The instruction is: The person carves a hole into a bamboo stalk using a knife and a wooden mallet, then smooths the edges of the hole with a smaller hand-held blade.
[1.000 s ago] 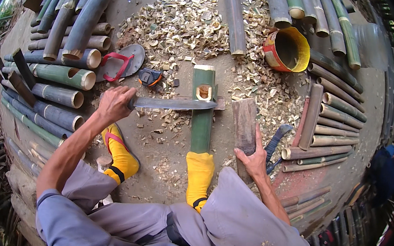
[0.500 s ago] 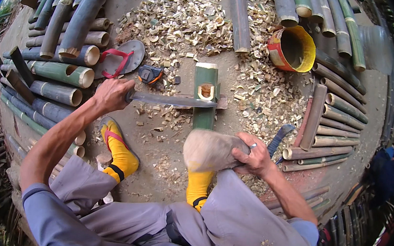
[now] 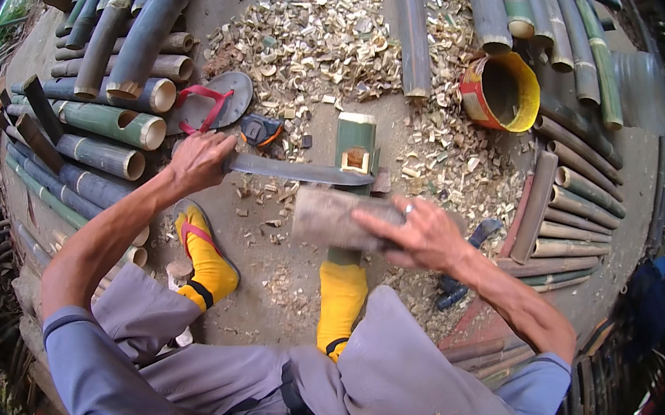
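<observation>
My left hand (image 3: 201, 160) is closed round the handle of a long machete (image 3: 296, 171). The blade points right and lies across a green bamboo piece (image 3: 347, 134), at the near edge of a squarish hole cut in its wall. My right hand (image 3: 425, 235) grips a thick wooden mallet (image 3: 330, 218), smeared by motion. This mallet hangs over the near part of the bamboo, just short of the blade, and hides some of it. A yellow-socked foot (image 3: 342, 294) is at the bamboo's near end.
Wood chips (image 3: 317, 44) cover the ground beyond. Left lie stacked bamboo lengths (image 3: 106, 124), a sandal (image 3: 226, 103) and a tape measure (image 3: 260, 130). A yellow-red bucket (image 3: 523, 90), more bamboo poles (image 3: 579, 217) and a dark-handled tool (image 3: 482, 233) are to the right.
My right hand has swung the mallet away from my right knee, forward and leftward over the bamboo. My left hand keeps the machete across the bamboo at the hole.
</observation>
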Tool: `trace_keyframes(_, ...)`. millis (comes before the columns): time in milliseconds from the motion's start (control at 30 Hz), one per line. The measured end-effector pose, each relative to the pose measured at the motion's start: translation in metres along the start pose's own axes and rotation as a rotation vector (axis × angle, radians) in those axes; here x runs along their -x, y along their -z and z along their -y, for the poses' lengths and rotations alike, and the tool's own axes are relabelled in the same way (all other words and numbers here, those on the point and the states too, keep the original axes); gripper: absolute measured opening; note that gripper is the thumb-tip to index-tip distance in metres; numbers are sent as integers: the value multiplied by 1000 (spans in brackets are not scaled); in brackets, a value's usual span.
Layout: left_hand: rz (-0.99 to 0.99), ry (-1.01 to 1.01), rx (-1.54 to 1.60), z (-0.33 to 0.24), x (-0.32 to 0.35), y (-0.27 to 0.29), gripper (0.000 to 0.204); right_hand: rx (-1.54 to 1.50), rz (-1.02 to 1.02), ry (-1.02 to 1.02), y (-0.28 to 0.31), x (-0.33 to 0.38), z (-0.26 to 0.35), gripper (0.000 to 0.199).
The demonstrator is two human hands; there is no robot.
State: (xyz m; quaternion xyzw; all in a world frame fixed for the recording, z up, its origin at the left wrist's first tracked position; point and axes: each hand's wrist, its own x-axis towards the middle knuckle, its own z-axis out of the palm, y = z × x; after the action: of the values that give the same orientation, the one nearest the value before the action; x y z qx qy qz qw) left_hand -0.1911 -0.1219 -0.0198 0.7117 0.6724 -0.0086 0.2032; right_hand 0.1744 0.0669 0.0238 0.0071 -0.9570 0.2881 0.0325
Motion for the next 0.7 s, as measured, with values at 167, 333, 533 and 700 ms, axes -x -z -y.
trace_keyframes(167, 5, 35, -36, -1, -4, -3, 28, -169, -242, 30, -17, 7, 4, 72)
trace_keyframes(333, 280, 202, 61, 0, -13, 10, 25, -120, 27, -363, -21, 8, 18, 93)
trace_keyframes(533, -104, 586, 1659, -79, -47, -9, 18, -165, -274, -848, -70, 80, 69, 97)
trace_keyframes(700, -172, 407, 1665, -198, -74, -1, 22, -161, -321, -854, -42, 58, 102, 96)
